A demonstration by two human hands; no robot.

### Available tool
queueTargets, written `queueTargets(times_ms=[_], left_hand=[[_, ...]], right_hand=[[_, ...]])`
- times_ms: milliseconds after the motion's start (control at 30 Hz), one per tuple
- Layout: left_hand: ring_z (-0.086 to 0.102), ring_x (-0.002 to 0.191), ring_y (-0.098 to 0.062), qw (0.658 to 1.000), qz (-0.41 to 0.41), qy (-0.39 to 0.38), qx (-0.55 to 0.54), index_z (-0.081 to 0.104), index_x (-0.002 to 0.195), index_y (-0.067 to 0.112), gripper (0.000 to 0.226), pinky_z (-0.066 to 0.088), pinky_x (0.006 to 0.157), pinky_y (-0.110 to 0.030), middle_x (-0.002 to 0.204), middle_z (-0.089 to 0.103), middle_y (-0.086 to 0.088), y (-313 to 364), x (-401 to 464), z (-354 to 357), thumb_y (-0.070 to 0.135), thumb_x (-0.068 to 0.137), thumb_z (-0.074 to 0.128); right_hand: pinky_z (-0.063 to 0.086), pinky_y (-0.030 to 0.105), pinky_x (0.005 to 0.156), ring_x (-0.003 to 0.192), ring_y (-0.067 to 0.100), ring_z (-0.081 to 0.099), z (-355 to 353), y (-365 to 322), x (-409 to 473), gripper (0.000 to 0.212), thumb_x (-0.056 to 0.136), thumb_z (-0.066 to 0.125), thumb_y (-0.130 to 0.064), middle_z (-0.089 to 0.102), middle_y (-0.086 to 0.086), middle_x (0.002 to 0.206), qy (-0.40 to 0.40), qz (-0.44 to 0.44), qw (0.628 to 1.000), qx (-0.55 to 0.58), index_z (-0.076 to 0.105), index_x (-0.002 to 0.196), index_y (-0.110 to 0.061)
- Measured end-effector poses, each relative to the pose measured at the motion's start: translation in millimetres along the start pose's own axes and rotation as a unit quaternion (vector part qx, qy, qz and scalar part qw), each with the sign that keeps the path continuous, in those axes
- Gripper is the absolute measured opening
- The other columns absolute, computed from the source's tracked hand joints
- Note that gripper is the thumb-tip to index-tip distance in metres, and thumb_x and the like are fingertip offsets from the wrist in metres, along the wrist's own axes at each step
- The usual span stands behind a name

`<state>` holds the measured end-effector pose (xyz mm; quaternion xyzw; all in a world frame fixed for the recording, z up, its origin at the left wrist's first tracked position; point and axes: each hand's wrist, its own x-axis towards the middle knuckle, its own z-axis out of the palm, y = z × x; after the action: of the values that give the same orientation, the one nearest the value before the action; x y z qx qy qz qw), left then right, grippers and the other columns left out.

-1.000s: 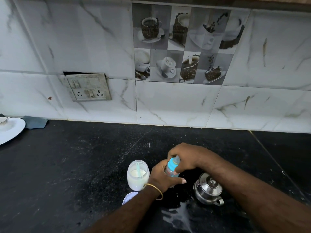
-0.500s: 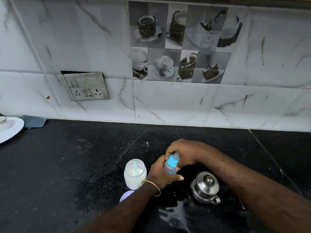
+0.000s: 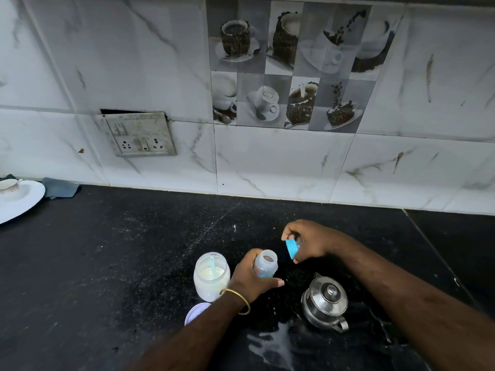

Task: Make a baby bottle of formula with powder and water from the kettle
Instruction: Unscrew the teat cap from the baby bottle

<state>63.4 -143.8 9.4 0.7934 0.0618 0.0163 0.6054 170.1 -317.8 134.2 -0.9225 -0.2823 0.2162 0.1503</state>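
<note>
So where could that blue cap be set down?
Bare counter lies left of the jar, toward the plate, and behind the hands up to the wall. It is crowded between jar, bottle and kettle, with a spill in front.

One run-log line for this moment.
left hand: holds open bottle | right hand: holds blue cap | powder jar: open | kettle: lidded

- A black stone counter (image 3: 107,263), flecked with white specks, with a wet spill (image 3: 276,346) near its front edge.
- A white plate (image 3: 18,202) at the far left, a small cup (image 3: 9,184) on it.
- A grey cloth (image 3: 60,187) against the wall.
- A grimy switch-and-socket plate (image 3: 139,135) on the marble-look tiles.
- A tile panel (image 3: 294,65) picturing coffee cups.
</note>
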Motion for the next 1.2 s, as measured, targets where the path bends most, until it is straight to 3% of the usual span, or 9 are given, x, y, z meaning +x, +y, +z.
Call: queueTargets(times_ms=[167,233,367,600,900,1067,1200], left_hand=[[0.062,0.087,-0.002,1.0,-0.005,0.003,0.004,0.059,0.102,0.033,0.062,0.054,0.082,-0.023,0.098,0.068,0.011,-5.2,-1.1,-1.2,0.04,0.05,0.093],[0.062,0.087,-0.003,1.0,-0.012,0.004,0.0,0.059,0.101,0.034,0.062,0.055,0.084,-0.027,0.098,0.069,0.01,-7.7,-1.3,0.4,0.038,0.05,0.094],[0.066,0.093,-0.008,1.0,-0.015,-0.001,0.008,0.06,0.103,0.033,0.063,0.057,0.087,-0.031,0.1,0.07,0.01,-9.9,-1.7,4.0,0.039,0.049,0.094],[0.067,0.097,-0.012,1.0,-0.012,-0.001,0.014,0.061,0.101,0.034,0.061,0.056,0.086,-0.028,0.103,0.07,0.011,-7.4,-4.7,6.5,0.036,0.05,0.095],[0.067,0.107,-0.017,1.0,-0.006,-0.008,-0.009,0.06,0.099,0.036,0.059,0.056,0.095,-0.04,0.111,0.071,0.005,3.3,-15.6,3.7,0.035,0.051,0.095],[0.067,0.098,-0.009,0.999,0.027,0.006,-0.04,0.061,0.101,0.032,0.059,0.056,0.09,-0.034,0.107,0.071,0.006,27.9,-25.2,-12.5,0.031,0.053,0.095],[0.065,0.088,0.0,0.995,0.059,0.027,-0.08,0.062,0.102,0.024,0.056,0.053,0.077,-0.019,0.095,0.073,0.013,57.7,-26.4,-43.6,0.01,0.059,0.095]], right_hand=[[0.051,0.029,0.093,0.107,0.017,0.061,24.9,30.1,12.6,0.069,0.066,0.09,-0.014,0.063,0.002,0.118,-0.02,0.006,0.999,0.029,0.061,0.129,-0.018],[0.05,0.027,0.095,0.107,0.013,0.061,32.0,38.6,18.2,0.064,0.068,0.089,-0.013,0.065,0.0,0.119,-0.026,0.007,0.999,0.02,0.065,0.127,-0.017],[0.052,0.023,0.08,0.092,0.01,0.063,41.7,48.4,27.9,0.056,0.064,0.088,-0.009,0.068,-0.005,0.105,-0.037,0.003,0.999,0.019,0.069,0.115,-0.019],[0.057,0.037,0.087,0.095,0.014,0.067,50.0,49.9,38.1,0.056,0.063,0.087,-0.006,0.069,-0.006,0.107,-0.065,-0.012,0.998,-0.006,0.068,0.113,-0.023],[0.057,0.037,0.088,0.099,0.013,0.065,57.3,53.0,41.1,0.06,0.062,0.088,-0.006,0.067,-0.007,0.111,-0.065,-0.007,0.998,-0.023,0.066,0.115,-0.025],[0.054,0.034,0.091,0.105,0.014,0.061,45.6,33.3,44.2,0.073,0.061,0.09,-0.015,0.061,-0.003,0.12,-0.082,-0.016,0.996,-0.031,0.06,0.127,-0.022],[0.046,0.013,0.074,0.092,0.004,0.061,29.8,-9.3,53.3,0.04,0.07,0.086,-0.019,0.065,-0.011,0.101,-0.025,-0.072,0.996,0.04,0.066,0.104,-0.027]])
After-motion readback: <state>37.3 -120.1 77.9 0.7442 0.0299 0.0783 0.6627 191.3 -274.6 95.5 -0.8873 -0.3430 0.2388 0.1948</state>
